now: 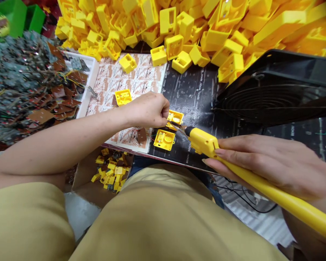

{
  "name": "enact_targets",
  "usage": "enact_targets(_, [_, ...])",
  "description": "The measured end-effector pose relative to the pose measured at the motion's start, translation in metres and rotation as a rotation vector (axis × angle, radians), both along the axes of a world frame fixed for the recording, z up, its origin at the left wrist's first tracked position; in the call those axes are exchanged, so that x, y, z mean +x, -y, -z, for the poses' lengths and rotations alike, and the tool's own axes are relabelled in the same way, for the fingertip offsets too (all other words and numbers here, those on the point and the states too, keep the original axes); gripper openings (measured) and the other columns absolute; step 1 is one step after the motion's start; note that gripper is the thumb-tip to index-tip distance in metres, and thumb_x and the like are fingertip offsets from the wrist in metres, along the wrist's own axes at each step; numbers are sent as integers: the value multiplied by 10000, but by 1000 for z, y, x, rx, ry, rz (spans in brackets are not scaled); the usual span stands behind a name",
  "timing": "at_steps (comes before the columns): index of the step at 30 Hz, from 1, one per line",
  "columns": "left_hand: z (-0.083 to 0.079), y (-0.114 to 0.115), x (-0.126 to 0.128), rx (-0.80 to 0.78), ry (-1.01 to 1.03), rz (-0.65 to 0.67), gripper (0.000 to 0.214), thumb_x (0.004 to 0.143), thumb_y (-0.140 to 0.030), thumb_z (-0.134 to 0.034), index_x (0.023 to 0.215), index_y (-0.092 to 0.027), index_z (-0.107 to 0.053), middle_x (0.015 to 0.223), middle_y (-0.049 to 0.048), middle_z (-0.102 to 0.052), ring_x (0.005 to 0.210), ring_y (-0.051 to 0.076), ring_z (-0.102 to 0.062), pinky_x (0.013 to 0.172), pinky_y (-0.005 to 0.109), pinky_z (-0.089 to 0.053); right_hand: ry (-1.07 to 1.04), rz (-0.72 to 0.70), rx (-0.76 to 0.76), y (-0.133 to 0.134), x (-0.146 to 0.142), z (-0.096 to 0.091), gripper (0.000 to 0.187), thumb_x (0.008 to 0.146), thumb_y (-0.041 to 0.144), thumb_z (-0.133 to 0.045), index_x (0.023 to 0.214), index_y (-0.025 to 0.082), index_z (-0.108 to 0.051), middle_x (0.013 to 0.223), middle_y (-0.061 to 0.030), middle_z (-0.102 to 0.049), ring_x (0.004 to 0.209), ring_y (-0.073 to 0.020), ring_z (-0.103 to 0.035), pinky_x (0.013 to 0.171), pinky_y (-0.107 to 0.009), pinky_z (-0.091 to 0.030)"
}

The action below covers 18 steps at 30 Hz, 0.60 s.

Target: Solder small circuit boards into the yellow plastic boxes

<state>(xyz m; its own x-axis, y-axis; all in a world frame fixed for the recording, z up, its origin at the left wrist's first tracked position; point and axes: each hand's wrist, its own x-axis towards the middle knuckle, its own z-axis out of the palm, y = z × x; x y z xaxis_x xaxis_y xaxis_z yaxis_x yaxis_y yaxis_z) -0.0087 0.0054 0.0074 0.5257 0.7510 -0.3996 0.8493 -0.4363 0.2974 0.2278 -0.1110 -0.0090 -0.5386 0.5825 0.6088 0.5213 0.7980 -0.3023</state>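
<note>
My left hand is closed in a pinch over the yellow plastic housing; whatever its fingertips hold is hidden. In my right hand is a yellow-handled tool with a black collar and a slim metal tip. That tip reaches the near edge of the housing, just beside my left fingertips. Closer to me lies a second open yellow housing, with a round grille and thin wires at its left side. A small brown circuit board rests left of it. Another yellow housing sits beyond my left forearm.
Yellow housings are heaped along the back. A black fan stands at the right. At the left, a white tray is piled with wired circuit boards. Below the table edge, a cardboard box contains small yellow parts.
</note>
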Motion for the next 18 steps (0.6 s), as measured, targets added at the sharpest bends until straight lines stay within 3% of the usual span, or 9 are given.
enact_targets(8, [3,1,-1,4,13,-20,48,722,-144,-662,681,-155,-684,627,-36,-632,601,96,-579,628,241,-378,44,-102,27,-4,5,0,133,885,189,-741,990,191,-660,894,-37,-751,768,-152,-720,781,-282,-636])
enact_targets(14, [3,1,-2,-6,34,-31,49,712,-125,-662,690,-157,-691,630,-30,-636,615,115,-584,697,271,-418,46,-65,25,-4,7,-9,66,922,234,-707,976,210,-677,884,-31,-748,729,-127,-699,679,-247,-614])
enact_targets(18, [7,1,-2,-6,42,-29,53,715,-133,-662,691,-164,-696,633,-23,-641,629,131,-599,731,288,-437,50,29,-39,5,9,-6,170,874,209,-754,1017,241,-669,899,-22,-754,774,-142,-719,677,-258,-609])
